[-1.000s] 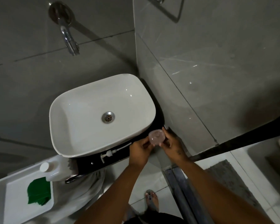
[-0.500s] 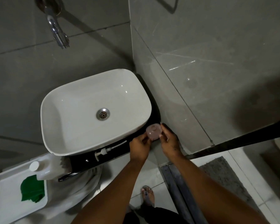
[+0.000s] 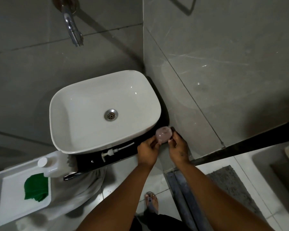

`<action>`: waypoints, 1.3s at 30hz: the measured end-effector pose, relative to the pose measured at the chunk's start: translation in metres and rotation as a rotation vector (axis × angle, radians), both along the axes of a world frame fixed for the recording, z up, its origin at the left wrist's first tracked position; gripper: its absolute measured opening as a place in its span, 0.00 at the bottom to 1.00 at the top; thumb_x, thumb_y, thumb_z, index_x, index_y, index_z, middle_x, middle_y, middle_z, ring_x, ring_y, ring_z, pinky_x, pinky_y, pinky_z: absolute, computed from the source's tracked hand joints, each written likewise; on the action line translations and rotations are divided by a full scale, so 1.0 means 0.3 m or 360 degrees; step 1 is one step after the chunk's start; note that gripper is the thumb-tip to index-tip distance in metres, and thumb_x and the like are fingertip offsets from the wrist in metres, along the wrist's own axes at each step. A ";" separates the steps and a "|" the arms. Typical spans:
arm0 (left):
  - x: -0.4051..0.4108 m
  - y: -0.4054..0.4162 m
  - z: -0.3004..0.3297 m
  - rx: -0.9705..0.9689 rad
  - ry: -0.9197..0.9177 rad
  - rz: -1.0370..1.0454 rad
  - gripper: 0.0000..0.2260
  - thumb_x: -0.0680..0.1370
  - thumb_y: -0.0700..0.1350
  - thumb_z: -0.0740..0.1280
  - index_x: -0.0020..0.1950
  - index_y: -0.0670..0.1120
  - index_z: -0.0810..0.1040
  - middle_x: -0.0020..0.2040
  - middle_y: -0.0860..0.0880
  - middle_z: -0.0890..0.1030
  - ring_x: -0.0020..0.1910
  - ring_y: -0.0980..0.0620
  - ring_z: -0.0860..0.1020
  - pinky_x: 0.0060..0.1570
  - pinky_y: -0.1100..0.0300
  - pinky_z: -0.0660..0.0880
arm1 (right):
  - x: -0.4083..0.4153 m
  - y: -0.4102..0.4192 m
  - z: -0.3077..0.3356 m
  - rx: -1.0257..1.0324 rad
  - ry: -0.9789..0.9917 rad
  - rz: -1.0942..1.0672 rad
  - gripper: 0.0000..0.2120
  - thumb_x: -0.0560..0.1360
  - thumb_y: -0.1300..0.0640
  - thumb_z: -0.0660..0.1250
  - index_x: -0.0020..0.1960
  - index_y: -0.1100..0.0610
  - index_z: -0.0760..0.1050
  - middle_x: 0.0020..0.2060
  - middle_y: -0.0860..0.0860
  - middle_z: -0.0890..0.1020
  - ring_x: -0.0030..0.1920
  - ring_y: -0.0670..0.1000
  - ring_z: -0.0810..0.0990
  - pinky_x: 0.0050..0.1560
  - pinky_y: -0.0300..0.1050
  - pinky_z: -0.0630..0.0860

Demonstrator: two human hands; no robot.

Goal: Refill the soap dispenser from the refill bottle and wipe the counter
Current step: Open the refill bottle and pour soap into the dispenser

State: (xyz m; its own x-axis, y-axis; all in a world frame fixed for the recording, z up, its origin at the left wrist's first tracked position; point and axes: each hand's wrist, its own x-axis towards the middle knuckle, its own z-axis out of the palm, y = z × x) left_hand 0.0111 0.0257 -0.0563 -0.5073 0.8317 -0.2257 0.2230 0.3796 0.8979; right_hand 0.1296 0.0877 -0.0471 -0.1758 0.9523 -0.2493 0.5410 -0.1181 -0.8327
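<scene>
Both grips meet at the pinkish soap dispenser (image 3: 163,134) right of centre in the head view: our left hand (image 3: 148,151) pinches its left side with thumb and fingers, and our right hand (image 3: 178,150) closes on its right side. We see the dispenser from above, open at the top, at the right end of the dark desk (image 3: 120,155), close to the grey side wall (image 3: 215,80) and just beside the white sink (image 3: 83,130). Its white pump head (image 3: 113,152) lies on its side on the desk, along the front of the sink, apart from the dispenser. At lower left, the white refill bottle (image 3: 54,165) with its cap on stands at the left end of the desk, touching the rim of a white tray (image 3: 10,189). A folded green cloth (image 3: 35,187) lies in that tray. A chrome tap (image 3: 73,30) juts from the back wall at upper left, above the sink. At the bottom, a sandalled foot (image 3: 151,202) rests on the tiled floor.
</scene>
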 end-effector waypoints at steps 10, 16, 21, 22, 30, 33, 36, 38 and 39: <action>-0.194 -0.416 -0.045 -0.0231 -0.0060 0.0516 0.09 0.77 0.32 0.72 0.56 0.40 0.82 0.49 0.41 0.83 0.47 0.50 0.81 0.55 0.58 0.81 | -0.155 -0.227 -0.011 -0.0415 0.0275 -0.0335 0.19 0.76 0.59 0.72 0.65 0.61 0.76 0.57 0.57 0.82 0.56 0.53 0.79 0.63 0.47 0.74; -0.388 -0.745 -0.006 -0.0337 -0.0118 0.0921 0.09 0.73 0.43 0.79 0.51 0.46 0.84 0.43 0.51 0.84 0.47 0.51 0.84 0.54 0.51 0.81 | -0.444 -0.443 -0.019 -0.0632 0.0296 0.0058 0.16 0.75 0.56 0.72 0.62 0.59 0.78 0.51 0.53 0.83 0.51 0.51 0.80 0.58 0.47 0.77; -0.629 -0.905 0.081 -0.0357 -0.0056 0.1056 0.21 0.68 0.41 0.81 0.57 0.48 0.77 0.52 0.49 0.80 0.55 0.46 0.81 0.59 0.47 0.79 | -0.697 -0.609 0.011 -0.0862 0.0448 0.0407 0.06 0.74 0.56 0.74 0.48 0.47 0.80 0.48 0.53 0.84 0.47 0.51 0.83 0.54 0.51 0.82; -0.688 -0.916 0.090 -0.0352 0.0001 0.0990 0.25 0.67 0.40 0.81 0.61 0.45 0.76 0.54 0.49 0.79 0.57 0.45 0.80 0.60 0.47 0.79 | -0.738 -0.628 0.033 -0.0889 0.0474 0.0414 0.06 0.74 0.56 0.74 0.48 0.48 0.80 0.48 0.53 0.85 0.48 0.51 0.83 0.54 0.50 0.82; -0.981 -0.830 0.160 -0.0237 0.0168 0.0282 0.41 0.62 0.39 0.84 0.71 0.51 0.73 0.62 0.52 0.81 0.62 0.50 0.79 0.61 0.54 0.78 | -0.909 -0.654 0.113 -0.0918 0.0525 0.0380 0.13 0.75 0.61 0.72 0.59 0.64 0.79 0.44 0.56 0.85 0.37 0.49 0.82 0.45 0.42 0.83; -0.995 -0.811 0.171 -0.0187 0.0175 0.0255 0.37 0.61 0.38 0.84 0.67 0.51 0.75 0.59 0.53 0.81 0.60 0.52 0.80 0.61 0.56 0.77 | -0.912 -0.642 0.134 -0.0958 0.0493 0.0417 0.12 0.77 0.62 0.70 0.59 0.64 0.78 0.41 0.54 0.84 0.37 0.49 0.83 0.44 0.41 0.83; -0.985 -0.826 0.171 -0.0186 0.0139 0.0263 0.35 0.60 0.43 0.86 0.62 0.51 0.74 0.58 0.52 0.82 0.59 0.52 0.80 0.59 0.58 0.78 | -0.902 -0.622 0.196 -0.0904 0.0431 0.0541 0.10 0.78 0.62 0.69 0.57 0.64 0.79 0.41 0.55 0.84 0.37 0.49 0.83 0.40 0.38 0.83; -0.965 -0.840 0.191 -0.0169 0.0151 0.0291 0.34 0.60 0.44 0.86 0.62 0.49 0.75 0.58 0.52 0.82 0.57 0.53 0.81 0.56 0.62 0.79 | -0.890 -0.599 0.261 -0.0592 0.0338 0.0695 0.03 0.77 0.59 0.70 0.50 0.56 0.82 0.41 0.55 0.85 0.36 0.47 0.84 0.39 0.39 0.83; -0.952 -0.845 0.207 -0.0145 0.0177 0.0304 0.34 0.60 0.45 0.86 0.62 0.49 0.75 0.57 0.52 0.82 0.56 0.54 0.81 0.54 0.64 0.78 | -0.883 -0.585 0.311 -0.0342 0.0266 0.0792 0.02 0.76 0.55 0.71 0.47 0.52 0.82 0.41 0.53 0.85 0.36 0.46 0.83 0.39 0.40 0.82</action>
State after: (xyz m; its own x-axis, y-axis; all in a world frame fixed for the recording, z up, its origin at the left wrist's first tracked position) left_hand -0.2744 -0.2279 0.0058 -0.6792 0.6971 -0.2295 0.2352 0.5029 0.8317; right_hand -0.1353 -0.0877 0.0461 -0.6444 0.6753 -0.3588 0.4378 -0.0589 -0.8972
